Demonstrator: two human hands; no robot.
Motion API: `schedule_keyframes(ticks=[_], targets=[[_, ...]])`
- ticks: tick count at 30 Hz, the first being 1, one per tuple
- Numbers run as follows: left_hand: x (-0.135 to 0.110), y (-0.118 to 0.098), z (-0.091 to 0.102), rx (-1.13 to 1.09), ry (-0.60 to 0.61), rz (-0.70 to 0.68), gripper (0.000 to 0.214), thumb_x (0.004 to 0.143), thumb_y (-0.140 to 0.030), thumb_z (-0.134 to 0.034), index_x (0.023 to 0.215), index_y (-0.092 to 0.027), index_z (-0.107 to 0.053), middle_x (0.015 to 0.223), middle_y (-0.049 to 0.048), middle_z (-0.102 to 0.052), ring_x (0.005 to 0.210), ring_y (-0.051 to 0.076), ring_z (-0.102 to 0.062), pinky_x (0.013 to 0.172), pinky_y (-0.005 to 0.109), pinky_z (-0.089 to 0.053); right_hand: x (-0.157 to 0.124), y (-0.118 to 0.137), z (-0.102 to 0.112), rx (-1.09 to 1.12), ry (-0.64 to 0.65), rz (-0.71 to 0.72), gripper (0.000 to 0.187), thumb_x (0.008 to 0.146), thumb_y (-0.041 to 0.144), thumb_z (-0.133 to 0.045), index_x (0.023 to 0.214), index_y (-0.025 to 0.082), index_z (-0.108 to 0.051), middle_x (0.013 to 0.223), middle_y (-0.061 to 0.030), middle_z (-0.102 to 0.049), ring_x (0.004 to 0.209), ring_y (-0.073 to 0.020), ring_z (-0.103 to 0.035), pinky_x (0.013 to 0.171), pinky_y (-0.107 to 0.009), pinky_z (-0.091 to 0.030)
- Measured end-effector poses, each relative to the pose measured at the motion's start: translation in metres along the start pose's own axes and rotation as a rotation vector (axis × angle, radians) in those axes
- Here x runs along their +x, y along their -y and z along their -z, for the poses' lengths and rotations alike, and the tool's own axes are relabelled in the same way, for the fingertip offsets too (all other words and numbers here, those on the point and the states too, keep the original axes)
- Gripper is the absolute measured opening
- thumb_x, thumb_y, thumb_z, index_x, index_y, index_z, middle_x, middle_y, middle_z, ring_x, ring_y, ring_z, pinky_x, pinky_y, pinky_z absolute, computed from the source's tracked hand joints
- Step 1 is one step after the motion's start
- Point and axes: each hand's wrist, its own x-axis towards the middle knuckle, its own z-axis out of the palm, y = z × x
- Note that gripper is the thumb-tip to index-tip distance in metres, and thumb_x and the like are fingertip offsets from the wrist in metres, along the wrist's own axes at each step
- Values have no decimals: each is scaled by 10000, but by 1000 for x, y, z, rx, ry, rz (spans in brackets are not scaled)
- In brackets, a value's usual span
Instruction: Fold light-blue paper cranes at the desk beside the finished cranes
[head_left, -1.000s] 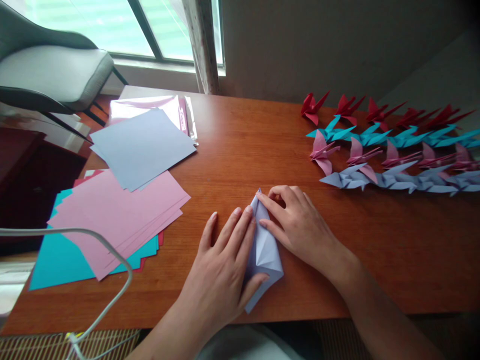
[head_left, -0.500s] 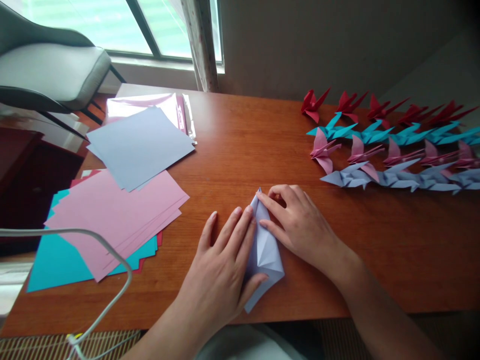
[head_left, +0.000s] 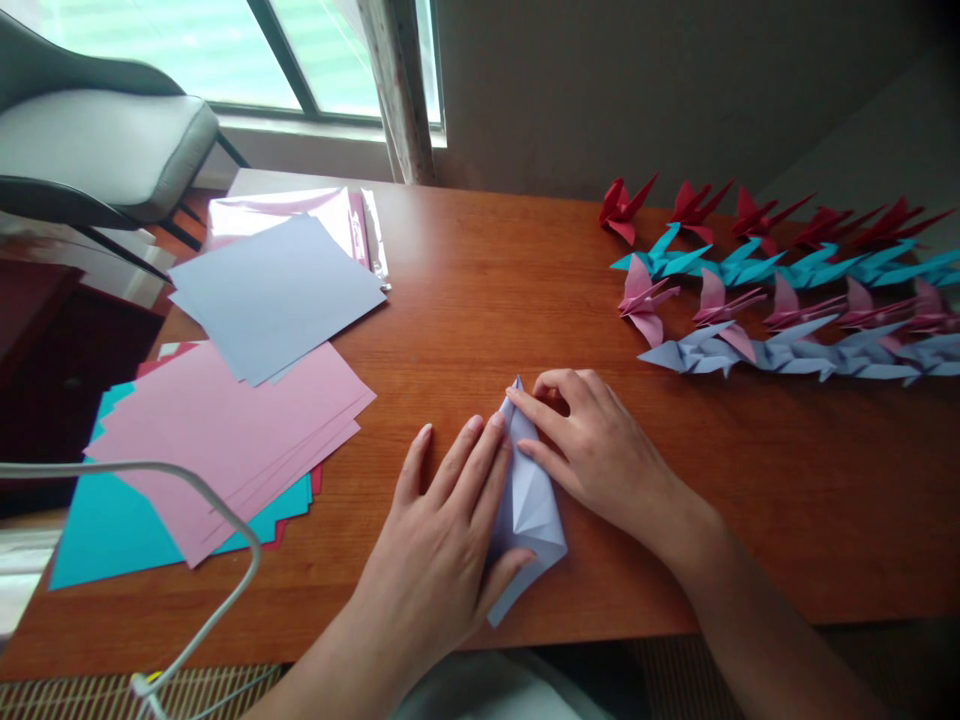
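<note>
A half-folded lavender paper [head_left: 529, 500] lies pointed end away from me near the front edge of the brown wooden table [head_left: 480, 290]. My left hand [head_left: 442, 540] lies flat on its left side, fingers stretched out and thumb on the lower flap. My right hand [head_left: 592, 450] rests on its right side, with the index and middle fingers pressing the paper near the tip and the other fingers curled.
Loose lavender sheets [head_left: 274, 295], pink sheets [head_left: 225, 440] and teal sheets [head_left: 105, 525] are stacked at the left. Rows of folded paper cranes in red [head_left: 750, 215], teal [head_left: 757, 265], pink [head_left: 750, 310] and lavender [head_left: 787, 355] fill the right. A white cable [head_left: 180, 490] curves at bottom left. A grey chair [head_left: 105, 140] stands by the window.
Both hands stay pressed on the folded paper. Only the camera has shifted slightly.
</note>
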Motion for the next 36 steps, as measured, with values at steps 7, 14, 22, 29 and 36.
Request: schedule_keyframes(ticks=[7,14,22,29,36], targets=[[0,-1,0,-2,-5,-3,780,962,-611,-414,1528,-75,-377,1629,148,-276,1499,326,-283,1246,503,-53,0,-1,-1,2,-5,2,449,959,340,-571,1381,189,-571,1187,-137,-572,1040,-279,-522,943,-453,-497],[1,-2,-1,2,-13,-5,772,961,-609,-412,1523,-79,-389,1623,151,-302,1501,326,-281,1248,501,-80,0,-2,-2,7,-16,9,480,953,335,-579,1398,156,-551,1217,-151,-571,1066,-293,-512,943,-472,-500],[2,-1,-1,-1,-12,-3,771,961,-609,-416,1527,-87,-382,1628,146,-288,1500,321,-285,1247,503,-73,1,-2,-1,31,-16,5,504,947,319,-588,1411,130,-535,1215,-159,-572,1066,-298,-507,948,-494,-502],[0,1,-1,-5,-16,-9,776,956,-616,-426,1528,-93,-382,1625,146,-295,1502,322,-280,1251,500,-70,1,-3,0,74,-15,7,486,954,298,-578,1405,122,-534,1225,-160,-575,1091,-299,-512,966,-489,-499],[0,2,-1,-5,-5,-9,797,955,-625,-420,1534,-81,-365,1631,149,-272,1507,326,-267,1249,510,-60,0,-4,0,86,-20,16,480,955,301,-578,1404,139,-531,1217,-154,-576,1080,-292,-516,961,-479,-500]])
